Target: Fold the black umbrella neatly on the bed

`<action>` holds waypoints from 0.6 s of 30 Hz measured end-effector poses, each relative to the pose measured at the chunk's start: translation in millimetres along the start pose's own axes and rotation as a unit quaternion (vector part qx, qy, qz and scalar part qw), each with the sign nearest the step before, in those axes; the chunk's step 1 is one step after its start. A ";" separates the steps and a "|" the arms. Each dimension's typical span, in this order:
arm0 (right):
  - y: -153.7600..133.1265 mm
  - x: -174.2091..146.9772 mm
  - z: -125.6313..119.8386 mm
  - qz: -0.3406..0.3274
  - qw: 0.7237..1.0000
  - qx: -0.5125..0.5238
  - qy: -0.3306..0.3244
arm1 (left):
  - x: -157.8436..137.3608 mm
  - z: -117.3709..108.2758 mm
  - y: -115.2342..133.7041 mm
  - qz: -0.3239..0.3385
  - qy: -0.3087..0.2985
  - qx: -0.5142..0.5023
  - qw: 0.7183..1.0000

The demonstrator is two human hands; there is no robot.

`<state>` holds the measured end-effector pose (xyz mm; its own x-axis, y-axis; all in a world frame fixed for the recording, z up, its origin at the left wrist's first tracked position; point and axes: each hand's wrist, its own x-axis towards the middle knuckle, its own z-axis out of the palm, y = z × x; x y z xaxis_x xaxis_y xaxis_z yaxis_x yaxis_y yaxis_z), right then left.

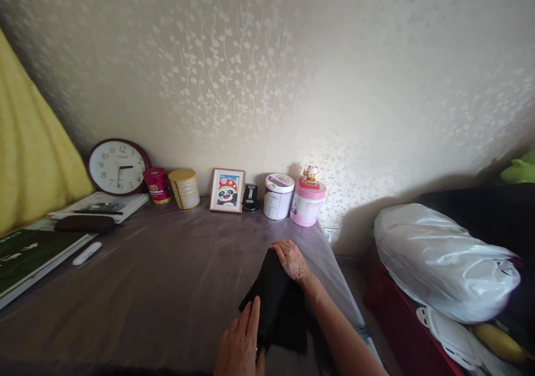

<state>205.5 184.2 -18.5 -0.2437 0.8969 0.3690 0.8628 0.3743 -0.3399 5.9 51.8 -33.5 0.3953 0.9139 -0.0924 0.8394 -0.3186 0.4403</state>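
Observation:
A black folded cloth-like bundle (273,292) lies slantwise at the front right of the table, with a flat black flap (292,326) spread beside its lower end. My right hand (290,262) is wrapped over its upper end, fingers together. At the lower end, my left hand (242,340) grips the near left side, its fingers along the fabric and thumb low down. A small shiny bit shows beside that thumb, too little to name. Whether anything is inside the black fabric is hidden.
Along the wall stand a clock (119,167), a magenta tin (157,185), a yellow tin (184,189), a picture frame (228,190), a white tub (278,198) and a pink tub (307,204). Books (37,253) lie left. Right of the table edge sits a white plastic bag (443,259).

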 end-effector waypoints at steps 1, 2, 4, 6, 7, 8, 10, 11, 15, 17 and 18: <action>3.1 1.1 -0.3 0.024 1.000 -0.006 0.005 | 0.0 -0.3 -0.1 0.002 -0.002 -0.016 1.000; 6.1 1.0 -1.1 0.052 0.998 -0.013 0.016 | 0.2 -0.5 -0.3 0.005 -0.003 -0.031 1.000; 11.2 -3.1 -4.7 0.106 0.993 -0.026 0.050 | 0.9 -0.5 -1.3 0.008 -0.006 -0.053 0.999; 14.4 -13.3 -10.1 0.147 0.985 -0.033 0.084 | 1.5 -0.2 -2.7 0.013 -0.007 -0.065 0.998; 14.9 -20.3 -12.9 0.163 0.981 -0.035 0.098 | 1.9 0.1 -3.4 0.013 -0.007 -0.070 0.997; 14.7 -28.1 -15.6 0.174 0.978 -0.033 0.107 | 2.4 0.5 -4.2 0.012 -0.007 -0.076 0.997; 12.9 -44.8 -20.0 0.189 0.975 -0.007 0.114 | 4.0 1.0 -6.0 0.012 -0.003 -0.096 0.995; 12.0 -52.9 -21.7 0.197 0.974 0.018 0.115 | 5.1 0.6 -6.9 0.013 0.000 -0.110 0.994; 14.7 -77.8 -26.8 0.250 0.950 0.139 0.122 | 7.6 -11.9 -8.3 0.029 0.033 -0.201 0.979; 20.3 -84.7 -29.9 0.282 0.929 0.187 0.148 | 5.1 -26.5 -6.8 0.029 0.030 -0.277 0.960; 23.1 -86.9 -31.9 0.301 0.914 0.216 0.164 | 2.8 -35.1 -5.8 0.010 0.002 -0.328 0.945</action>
<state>260.7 107.4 -30.9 0.4250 0.8784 0.2185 0.5235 -0.0416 -0.8510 -11.0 65.1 -4.9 0.4054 0.9110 -0.0753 0.4194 -0.1122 0.9008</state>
